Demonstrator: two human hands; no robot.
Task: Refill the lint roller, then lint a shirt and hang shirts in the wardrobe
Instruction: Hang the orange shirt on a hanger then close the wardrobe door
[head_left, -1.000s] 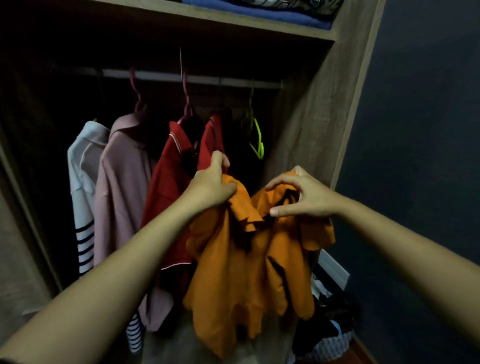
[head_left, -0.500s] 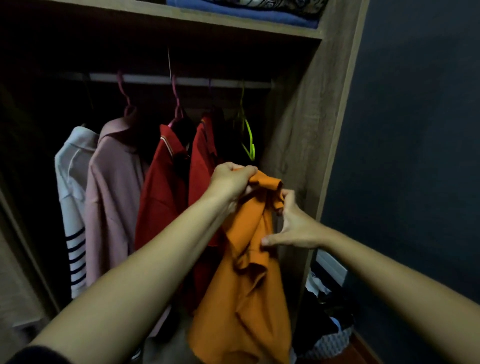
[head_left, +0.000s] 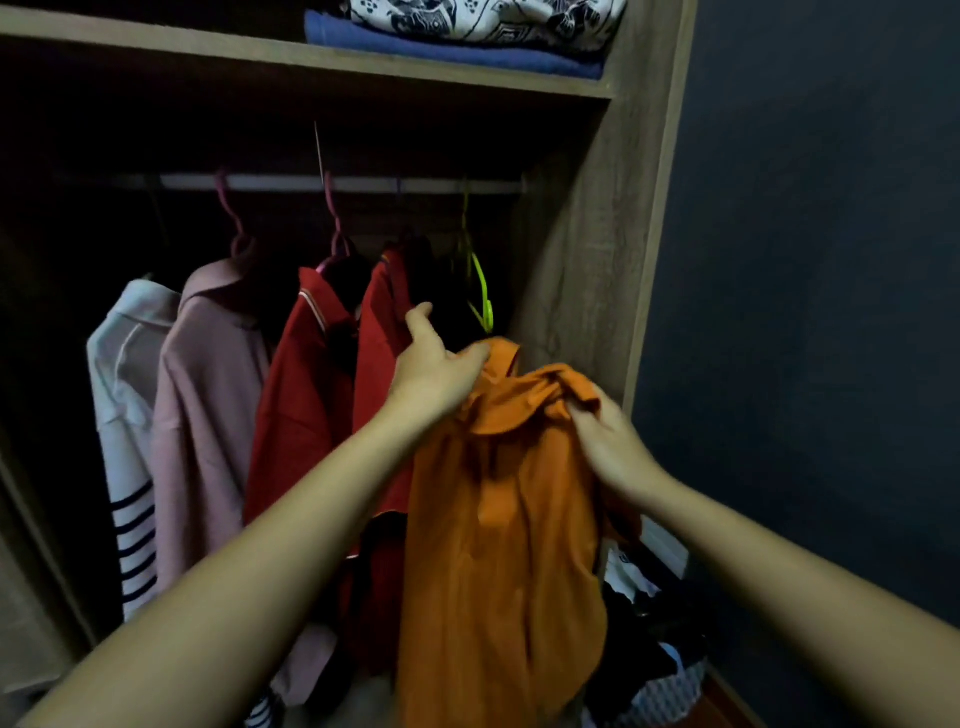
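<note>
An orange polo shirt (head_left: 498, 519) hangs in front of the open wardrobe, held up at its bunched collar. My right hand (head_left: 610, 447) grips the collar's right side. My left hand (head_left: 434, 366) is at the collar's left side with its fingers stretched up and left; only the thumb touches the orange cloth. Just above the collar, a bare yellow-green hanger (head_left: 480, 291) hangs from the rail (head_left: 363, 183). No lint roller is in view.
On the rail hang a white striped shirt (head_left: 124, 415), a pink shirt (head_left: 208, 389) and two red shirts (head_left: 306, 395). Folded clothes (head_left: 457, 47) lie on the top shelf. The wardrobe's side panel (head_left: 582, 249) stands right of the hanger. A basket of clothes (head_left: 654, 691) sits low right.
My left hand has let go of the collar and opened toward the hangers. My right hand has moved up and now holds the shirt's collar. The shirt hangs straighter.
</note>
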